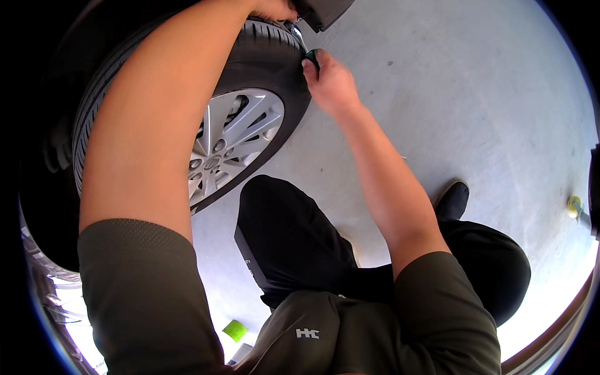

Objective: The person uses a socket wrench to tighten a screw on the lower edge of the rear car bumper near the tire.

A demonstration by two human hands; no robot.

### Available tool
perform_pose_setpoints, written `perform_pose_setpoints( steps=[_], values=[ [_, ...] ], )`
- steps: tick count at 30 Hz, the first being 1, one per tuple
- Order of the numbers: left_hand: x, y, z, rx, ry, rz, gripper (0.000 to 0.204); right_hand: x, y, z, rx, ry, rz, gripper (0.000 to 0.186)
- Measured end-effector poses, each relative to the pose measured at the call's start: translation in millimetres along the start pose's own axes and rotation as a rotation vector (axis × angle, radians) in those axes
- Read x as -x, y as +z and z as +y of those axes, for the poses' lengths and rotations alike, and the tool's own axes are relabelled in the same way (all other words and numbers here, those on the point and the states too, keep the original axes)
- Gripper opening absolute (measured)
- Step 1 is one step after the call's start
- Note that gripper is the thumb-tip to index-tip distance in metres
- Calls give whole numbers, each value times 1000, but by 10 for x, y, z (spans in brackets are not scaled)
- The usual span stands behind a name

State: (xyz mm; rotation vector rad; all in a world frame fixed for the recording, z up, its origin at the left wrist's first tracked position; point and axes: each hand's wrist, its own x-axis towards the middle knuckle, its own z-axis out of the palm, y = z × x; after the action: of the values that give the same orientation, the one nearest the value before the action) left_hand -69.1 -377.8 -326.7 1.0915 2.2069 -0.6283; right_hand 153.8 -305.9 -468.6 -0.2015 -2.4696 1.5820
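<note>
Tyre point(262, 56) with wheel point(234, 137) at far left, standing on the floor point(475, 100). Left hand point(272, 9) at the tyre's far edge, beside a flap point(322, 12); right hand point(330, 82) just right of the tyre, touching it, around a tool point(310, 55). Knee point(275, 219) near, before the wheel. Shoe point(453, 200) right of the knee.

Grey concrete floor point(475, 106), black shoe point(453, 200) on it, small green object point(235, 329) near lower edge, yellow-capped item point(573, 205) at right rim.
</note>
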Motion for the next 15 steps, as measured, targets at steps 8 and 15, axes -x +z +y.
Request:
perform_pose_setpoints(
  steps=[8,15],
  values=[
    [-52,46,-39,106,-13,-19,36,30,44,-51,-13,8,44,31],
    [-72,15,-113,211,-3,-91,34,100,25,-231,-100,24,127,33]
  ],
)
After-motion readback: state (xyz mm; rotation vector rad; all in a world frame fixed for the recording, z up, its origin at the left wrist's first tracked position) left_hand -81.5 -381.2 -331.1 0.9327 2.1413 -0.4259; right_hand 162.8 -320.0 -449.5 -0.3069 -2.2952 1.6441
